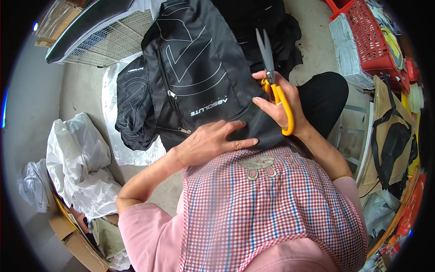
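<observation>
A black backpack (204, 63) with pale line prints, lettering and zips lies across my lap, reaching away from me. My left hand (215, 141) rests on its near end, fingers spread over the fabric. In my right hand (284, 102) are scissors (271, 72) with orange handles. Their grey blades point away from me and look slightly parted. My right hand is at the right edge of the backpack, its thumb over the fabric; whether it also grips the cloth I cannot tell.
Another black bag (134, 109) lies to the left on a silvery sheet (111, 86); more black fabric (267, 27) is heaped beyond. White plastic bags (77, 149) are at left. A wire rack (113, 38) stands at far left, a red basket (374, 38) at far right, cardboard (387, 131) at right.
</observation>
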### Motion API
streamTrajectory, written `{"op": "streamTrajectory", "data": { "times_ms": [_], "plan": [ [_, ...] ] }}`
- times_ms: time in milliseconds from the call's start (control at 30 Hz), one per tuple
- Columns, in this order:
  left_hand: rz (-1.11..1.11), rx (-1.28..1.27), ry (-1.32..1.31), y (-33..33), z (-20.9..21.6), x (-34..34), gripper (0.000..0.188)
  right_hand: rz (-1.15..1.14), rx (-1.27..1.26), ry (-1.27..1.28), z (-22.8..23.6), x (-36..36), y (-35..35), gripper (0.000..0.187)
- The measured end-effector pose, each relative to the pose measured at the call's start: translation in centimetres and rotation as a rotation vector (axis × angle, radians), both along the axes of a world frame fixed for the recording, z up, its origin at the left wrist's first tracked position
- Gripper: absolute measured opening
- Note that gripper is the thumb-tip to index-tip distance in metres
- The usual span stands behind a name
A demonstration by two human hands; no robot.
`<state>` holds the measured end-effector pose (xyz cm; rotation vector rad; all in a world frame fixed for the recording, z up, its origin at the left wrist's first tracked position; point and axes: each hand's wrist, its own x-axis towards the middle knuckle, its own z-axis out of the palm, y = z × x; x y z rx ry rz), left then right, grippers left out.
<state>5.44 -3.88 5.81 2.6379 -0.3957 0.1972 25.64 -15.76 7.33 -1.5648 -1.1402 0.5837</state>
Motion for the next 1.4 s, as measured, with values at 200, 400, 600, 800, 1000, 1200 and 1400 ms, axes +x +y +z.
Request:
{"op": "streamTrajectory", "data": {
  "times_ms": [200, 400, 600, 800, 1000, 1200, 1400],
  "plan": [
    [0.141, -0.533, -0.023, 5.9, 5.4, 3.2, 0.040, 0.091, -0.013, -0.016, 1.6, -0.1, 1.3, 0.042],
    [0.297, -0.477, -0.133, 7.0, 5.1, 7.4, 0.039, 0.086, 0.168, -0.033, 2.9, -1.2, 2.4, 0.043],
    [0.263, -0.527, 0.145, 8.0, 4.7, 8.0, 0.032, 0.053, 0.121, -0.015, 2.9, -0.9, 2.5, 0.044],
    [0.258, -0.921, 0.253, 8.5, 3.8, 7.7, 0.021, 0.211, -0.119, -0.115, 3.7, 2.6, 0.3, 0.052],
    [0.268, -0.958, 0.373, 8.6, 4.8, 8.0, 0.018, 0.336, -0.270, -0.409, 3.8, 4.1, -1.9, 0.065],
    [0.256, -0.960, 0.332, 8.4, 3.9, 8.0, 0.014, 0.335, -0.254, -0.524, 4.5, 3.7, -1.8, 0.057],
    [0.286, -0.924, 0.374, 7.8, 4.9, 8.0, 0.012, 0.329, -0.240, -0.479, 3.2, 4.1, -2.5, 0.052]
  ]
}}
